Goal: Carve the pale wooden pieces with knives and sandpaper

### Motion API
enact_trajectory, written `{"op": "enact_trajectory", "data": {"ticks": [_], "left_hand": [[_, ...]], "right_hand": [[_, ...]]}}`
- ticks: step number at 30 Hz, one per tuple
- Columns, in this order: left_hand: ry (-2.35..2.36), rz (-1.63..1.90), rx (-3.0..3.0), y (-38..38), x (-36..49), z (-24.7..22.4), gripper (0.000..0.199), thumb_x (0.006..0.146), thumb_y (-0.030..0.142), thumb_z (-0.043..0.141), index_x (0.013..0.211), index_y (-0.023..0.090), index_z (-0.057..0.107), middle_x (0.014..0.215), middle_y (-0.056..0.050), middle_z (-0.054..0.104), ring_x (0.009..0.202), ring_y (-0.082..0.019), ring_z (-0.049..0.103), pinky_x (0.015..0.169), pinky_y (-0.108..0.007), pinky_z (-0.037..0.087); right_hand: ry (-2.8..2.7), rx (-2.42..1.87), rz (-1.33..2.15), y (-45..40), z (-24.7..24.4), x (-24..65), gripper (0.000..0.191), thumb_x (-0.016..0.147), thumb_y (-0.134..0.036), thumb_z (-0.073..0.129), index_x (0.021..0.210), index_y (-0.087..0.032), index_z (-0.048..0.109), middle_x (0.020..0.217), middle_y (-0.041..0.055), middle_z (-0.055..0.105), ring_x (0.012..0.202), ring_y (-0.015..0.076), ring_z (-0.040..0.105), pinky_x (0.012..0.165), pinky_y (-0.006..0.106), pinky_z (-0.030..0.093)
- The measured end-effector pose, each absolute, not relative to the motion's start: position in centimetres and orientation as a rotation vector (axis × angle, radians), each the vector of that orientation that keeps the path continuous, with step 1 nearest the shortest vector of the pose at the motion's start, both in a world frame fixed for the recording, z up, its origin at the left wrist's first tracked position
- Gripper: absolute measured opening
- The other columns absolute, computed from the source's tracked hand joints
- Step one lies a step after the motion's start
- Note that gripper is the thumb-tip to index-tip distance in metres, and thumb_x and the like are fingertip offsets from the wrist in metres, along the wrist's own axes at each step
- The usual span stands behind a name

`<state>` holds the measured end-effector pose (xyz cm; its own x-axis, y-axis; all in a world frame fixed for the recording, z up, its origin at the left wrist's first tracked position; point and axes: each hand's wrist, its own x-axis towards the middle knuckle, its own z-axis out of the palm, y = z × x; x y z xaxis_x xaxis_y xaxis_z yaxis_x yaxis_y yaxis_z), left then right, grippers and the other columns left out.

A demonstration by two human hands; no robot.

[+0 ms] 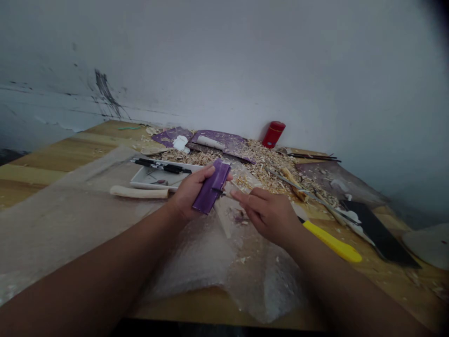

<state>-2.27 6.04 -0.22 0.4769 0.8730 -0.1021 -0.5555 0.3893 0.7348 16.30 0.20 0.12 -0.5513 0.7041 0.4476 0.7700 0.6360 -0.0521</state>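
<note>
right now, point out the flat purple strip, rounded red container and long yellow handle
Flat purple strip (pixel 207 194): head view, broad face
Rounded red container (pixel 273 135): head view, side
Long yellow handle (pixel 331 240): head view, middle

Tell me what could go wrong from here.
1. The slim tool in the right hand meets the purple strip close to the left hand's fingertips; a slip might jab them.
2. The strip is held up in the hand, so it could twist or bend if pressed hard.
3. The yellow handle lies close beside the right forearm in this view; an outward sweep might knock it.
</note>
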Motion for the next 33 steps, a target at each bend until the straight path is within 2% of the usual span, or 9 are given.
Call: {"op": "enact_trajectory", "data": {"ticks": [6, 10, 14, 19, 22, 26, 30, 33], "left_hand": [[0.508, 0.942, 0.7, 5.99, -2.19, -0.33, 0.027, 0.079, 0.026, 0.045, 0.099, 0.011, 0.054, 0.081, -0.008, 0.065, 0.054, -0.012, 0.057, 0.05, -0.023, 0.047], [0.555, 0.955, 0.677, 5.91, -2.19, -0.24, 0.027, 0.079, 0.025, 0.045, 0.099, 0.009, 0.056, 0.076, -0.008, 0.066, 0.051, -0.011, 0.057, 0.048, -0.022, 0.046], [0.515, 0.924, 0.67, 5.67, -2.03, -0.13, 0.029, 0.08, 0.026, 0.042, 0.098, 0.008, 0.056, 0.07, -0.008, 0.065, 0.052, -0.012, 0.056, 0.049, -0.022, 0.046], [0.585, 0.903, 0.662, 5.34, -1.73, 0.03, 0.031, 0.082, 0.029, 0.041, 0.095, 0.008, 0.058, 0.074, -0.009, 0.067, 0.05, -0.011, 0.056, 0.044, -0.019, 0.044], [0.579, 0.893, 0.662, 5.33, -1.77, 0.16, 0.033, 0.083, 0.03, 0.038, 0.09, 0.008, 0.061, 0.075, -0.009, 0.067, 0.053, -0.012, 0.058, 0.048, -0.021, 0.046], [0.578, 0.861, 0.68, 5.48, -2.0, 0.16, 0.035, 0.082, 0.033, 0.038, 0.091, 0.008, 0.061, 0.069, -0.008, 0.066, 0.047, -0.011, 0.054, 0.04, -0.019, 0.041], [0.569, 0.868, 0.661, 5.57, -2.11, -0.07, 0.034, 0.082, 0.032, 0.039, 0.092, 0.007, 0.06, 0.072, -0.01, 0.066, 0.053, -0.012, 0.057, 0.048, -0.021, 0.045], [0.552, 0.861, 0.674, 5.58, -2.07, -0.14, 0.034, 0.081, 0.034, 0.04, 0.091, 0.008, 0.06, 0.074, -0.01, 0.066, 0.051, -0.012, 0.056, 0.044, -0.021, 0.043]], "right_hand": [[-2.465, -1.093, -0.145, 0.25, 0.17, 16.24, 0.038, 0.08, -0.019, 0.042, 0.118, -0.026, 0.05, 0.071, -0.0001, 0.053, 0.057, 0.0091, 0.046, 0.051, 0.021, 0.031], [-2.359, -1.176, -0.154, 0.24, -0.01, 16.15, 0.037, 0.081, -0.019, 0.042, 0.117, -0.023, 0.05, 0.072, 0.0009, 0.053, 0.062, 0.0104, 0.048, 0.055, 0.022, 0.034], [-2.431, -1.055, -0.11, 0.19, -0.25, 15.92, 0.038, 0.082, -0.02, 0.041, 0.119, -0.024, 0.048, 0.073, 0.0003, 0.054, 0.062, 0.0099, 0.048, 0.055, 0.022, 0.035], [-2.348, -1.132, -0.187, 0.1, -0.04, 15.85, 0.036, 0.082, -0.02, 0.04, 0.117, -0.023, 0.05, 0.07, 0.0008, 0.053, 0.061, 0.01, 0.048, 0.054, 0.022, 0.035], [-2.425, -1.077, -0.202, -0.04, 0.22, 16.01, 0.037, 0.082, -0.02, 0.04, 0.118, -0.023, 0.049, 0.07, 0.0001, 0.053, 0.058, 0.0093, 0.046, 0.052, 0.021, 0.034], [-2.358, -1.177, -0.265, -0.14, 0.38, 16.2, 0.038, 0.081, -0.019, 0.042, 0.118, -0.023, 0.049, 0.071, 0.0008, 0.054, 0.061, 0.0103, 0.048, 0.052, 0.022, 0.033], [-2.477, -1.055, -0.246, -0.15, 0.34, 16.07, 0.036, 0.082, -0.021, 0.04, 0.117, -0.026, 0.049, 0.067, -0.0005, 0.052, 0.055, 0.009, 0.045, 0.05, 0.021, 0.031], [-2.388, -1.134, -0.294, -0.03, 0.33, 16.13, 0.037, 0.082, -0.019, 0.041, 0.118, -0.024, 0.049, 0.067, -0.0003, 0.051, 0.056, 0.0094, 0.045, 0.05, 0.021, 0.031]]}}
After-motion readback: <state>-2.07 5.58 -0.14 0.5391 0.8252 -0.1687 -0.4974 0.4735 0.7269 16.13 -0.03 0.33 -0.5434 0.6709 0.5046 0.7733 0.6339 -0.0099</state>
